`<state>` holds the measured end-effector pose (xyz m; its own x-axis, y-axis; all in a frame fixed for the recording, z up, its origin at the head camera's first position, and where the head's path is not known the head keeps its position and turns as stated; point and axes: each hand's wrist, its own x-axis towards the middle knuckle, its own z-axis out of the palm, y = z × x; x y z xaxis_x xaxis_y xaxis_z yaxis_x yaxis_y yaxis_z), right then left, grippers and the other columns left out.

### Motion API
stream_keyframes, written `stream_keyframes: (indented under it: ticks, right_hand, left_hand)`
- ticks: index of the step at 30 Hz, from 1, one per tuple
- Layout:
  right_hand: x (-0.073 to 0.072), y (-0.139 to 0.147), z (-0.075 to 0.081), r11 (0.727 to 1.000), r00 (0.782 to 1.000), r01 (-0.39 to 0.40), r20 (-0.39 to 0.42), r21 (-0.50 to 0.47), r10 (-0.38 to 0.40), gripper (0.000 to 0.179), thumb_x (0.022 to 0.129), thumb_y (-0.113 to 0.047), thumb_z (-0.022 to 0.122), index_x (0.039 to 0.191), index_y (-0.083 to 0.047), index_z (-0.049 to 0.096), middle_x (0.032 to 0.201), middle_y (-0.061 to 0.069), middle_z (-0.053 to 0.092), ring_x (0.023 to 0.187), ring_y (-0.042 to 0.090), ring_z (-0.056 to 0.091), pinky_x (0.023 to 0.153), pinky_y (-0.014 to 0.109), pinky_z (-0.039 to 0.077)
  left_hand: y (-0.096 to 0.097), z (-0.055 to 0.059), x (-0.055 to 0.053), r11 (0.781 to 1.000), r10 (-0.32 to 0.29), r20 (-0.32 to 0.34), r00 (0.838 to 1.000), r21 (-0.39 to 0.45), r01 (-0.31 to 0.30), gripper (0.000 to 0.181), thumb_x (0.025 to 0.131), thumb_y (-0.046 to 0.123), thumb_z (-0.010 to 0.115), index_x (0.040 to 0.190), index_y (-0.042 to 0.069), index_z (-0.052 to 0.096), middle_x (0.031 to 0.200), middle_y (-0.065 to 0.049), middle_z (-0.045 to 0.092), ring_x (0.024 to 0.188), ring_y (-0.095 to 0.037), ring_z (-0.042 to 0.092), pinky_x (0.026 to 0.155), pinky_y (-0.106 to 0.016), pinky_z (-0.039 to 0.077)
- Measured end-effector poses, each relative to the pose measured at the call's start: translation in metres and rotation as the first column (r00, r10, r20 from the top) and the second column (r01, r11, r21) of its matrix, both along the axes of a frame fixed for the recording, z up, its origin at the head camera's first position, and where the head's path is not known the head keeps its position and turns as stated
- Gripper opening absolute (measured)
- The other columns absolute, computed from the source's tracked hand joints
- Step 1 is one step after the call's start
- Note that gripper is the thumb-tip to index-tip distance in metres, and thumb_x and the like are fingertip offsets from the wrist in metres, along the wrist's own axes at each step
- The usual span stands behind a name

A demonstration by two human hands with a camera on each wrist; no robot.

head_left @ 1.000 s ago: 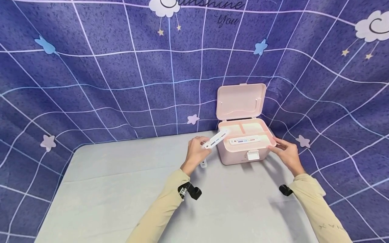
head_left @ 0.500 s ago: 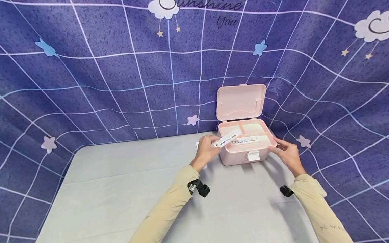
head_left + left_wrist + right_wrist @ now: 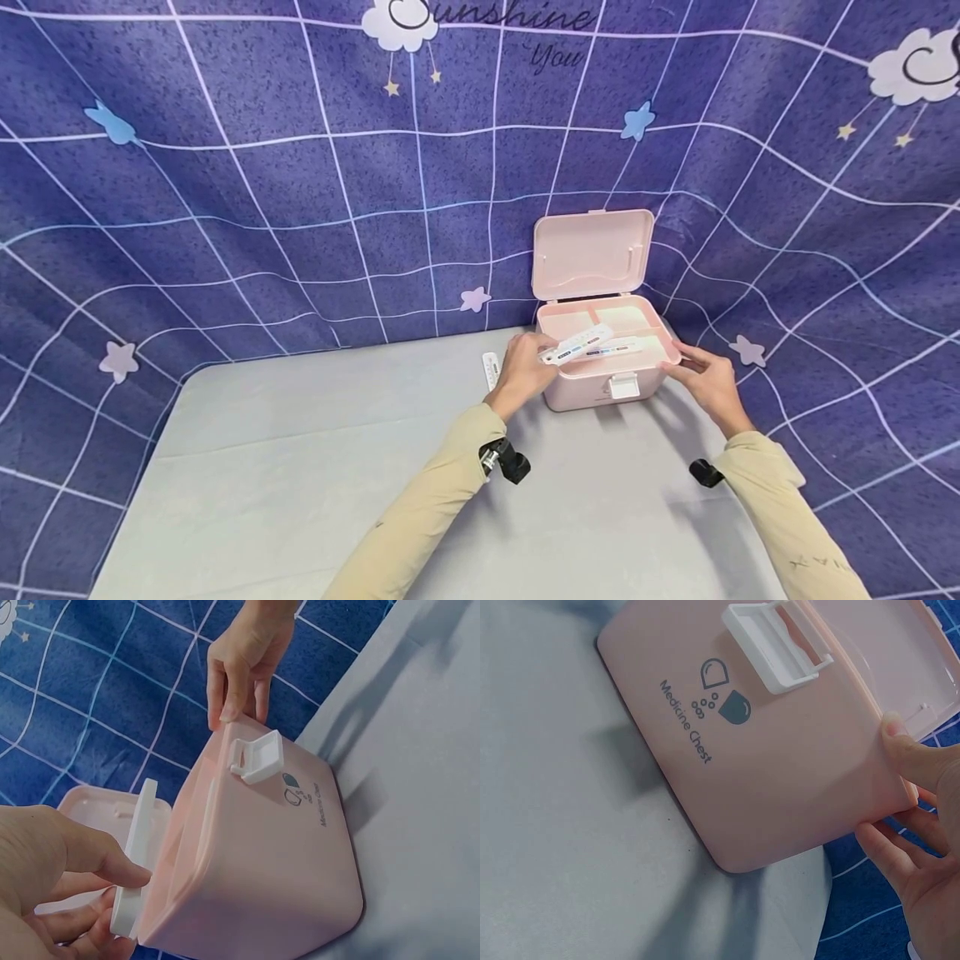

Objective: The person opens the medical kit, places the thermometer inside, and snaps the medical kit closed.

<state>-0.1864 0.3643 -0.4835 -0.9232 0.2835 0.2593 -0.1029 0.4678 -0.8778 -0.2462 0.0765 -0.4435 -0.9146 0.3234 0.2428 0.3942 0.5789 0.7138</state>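
My left hand (image 3: pixel 521 371) pinches a slim white stick (image 3: pixel 579 345) with small coloured print, thumb on one side and fingers on the other. The stick slants over the left front of an open pink medicine box (image 3: pixel 581 393). Below it, a similar white stick (image 3: pixel 628 343) lies in the front compartment, partly covered in the head view. In the left wrist view the held stick (image 3: pixel 141 840) appears edge-on at the box rim. My right hand (image 3: pixel 708 382) grips the box's right front corner; its thumb (image 3: pixel 900 739) rests on the rim.
The box's lid (image 3: pixel 592 255) stands raised at the back, near the blue patterned curtain (image 3: pixel 337 208). A white latch (image 3: pixel 622 385) hangs from the front. Another white stick (image 3: pixel 491 368) lies on the grey table (image 3: pixel 300 467), left of the box and partly behind my left hand.
My left hand has moved right with the white stick, from left of the box to over its front compartment. My right hand keeps its hold on the corner.
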Motion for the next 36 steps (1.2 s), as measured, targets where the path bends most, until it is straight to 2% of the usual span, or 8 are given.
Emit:
stream_keyframes:
  ticks: [6,14,21,25,31,36]
  right_hand:
    - [0.001,0.002,0.001,1.0,1.0,0.009,-0.002,0.012,-0.009,0.05,0.079,-0.004,0.075,0.123,0.01,0.056,0.119,0.031,0.056,0.098,0.022,0.064,0.069,0.008,0.047]
    - [0.001,0.003,-0.001,1.0,1.0,0.01,-0.008,0.021,-0.01,0.05,0.078,-0.004,0.075,0.122,0.01,0.057,0.118,0.031,0.056,0.094,0.018,0.065,0.068,0.009,0.048]
    - [-0.015,0.022,-0.034,1.0,1.0,0.004,-0.021,-0.02,-0.004,0.054,0.077,-0.009,0.077,0.125,0.005,0.057,0.121,0.028,0.056,0.089,-0.001,0.063,0.071,0.01,0.049]
    - [-0.016,0.023,-0.034,1.0,1.0,0.008,-0.014,-0.013,-0.008,0.054,0.077,-0.01,0.078,0.125,0.005,0.057,0.12,0.027,0.057,0.088,-0.002,0.062,0.071,0.01,0.048]
    - [-0.017,0.023,-0.034,1.0,1.0,0.011,-0.003,-0.002,-0.011,0.054,0.077,-0.01,0.078,0.125,0.004,0.058,0.12,0.026,0.058,0.087,-0.004,0.062,0.071,0.01,0.049]
    - [-0.017,0.023,-0.033,1.0,1.0,0.013,-0.005,0.025,-0.013,0.054,0.078,-0.012,0.078,0.125,0.004,0.058,0.121,0.026,0.058,0.094,0.006,0.064,0.071,0.01,0.048]
  left_hand:
    - [0.009,0.0,-0.003,0.999,-0.035,-0.012,0.999,-0.026,0.034,0.039,0.067,0.003,0.072,0.107,0.004,0.071,0.103,-0.007,0.07,0.1,-0.024,0.059,0.088,-0.029,0.045]
    - [0.022,-0.003,-0.007,0.997,-0.076,0.001,0.997,-0.03,0.076,0.041,0.066,-0.001,0.069,0.106,0.004,0.071,0.103,-0.007,0.07,0.099,-0.019,0.061,0.086,-0.025,0.046]
    - [0.029,-0.004,-0.012,0.99,-0.131,-0.006,0.991,-0.061,0.131,0.04,0.068,-0.002,0.068,0.107,0.004,0.071,0.107,-0.006,0.069,0.105,-0.018,0.06,0.091,-0.025,0.045]
    - [0.032,-0.004,-0.015,0.985,-0.158,-0.03,0.987,-0.082,0.155,0.038,0.067,-0.002,0.068,0.105,0.003,0.072,0.105,-0.006,0.07,0.104,-0.018,0.061,0.09,-0.023,0.045]
    - [0.038,-0.007,-0.019,0.978,-0.172,-0.005,0.985,-0.124,0.17,0.037,0.068,-0.003,0.069,0.104,0.003,0.072,0.106,-0.007,0.07,0.109,-0.019,0.059,0.095,-0.025,0.043]
    - [0.043,-0.008,-0.019,0.97,-0.181,0.026,0.983,-0.161,0.182,0.037,0.069,-0.006,0.068,0.104,0.003,0.072,0.111,-0.007,0.068,0.115,-0.021,0.056,0.099,-0.028,0.041]
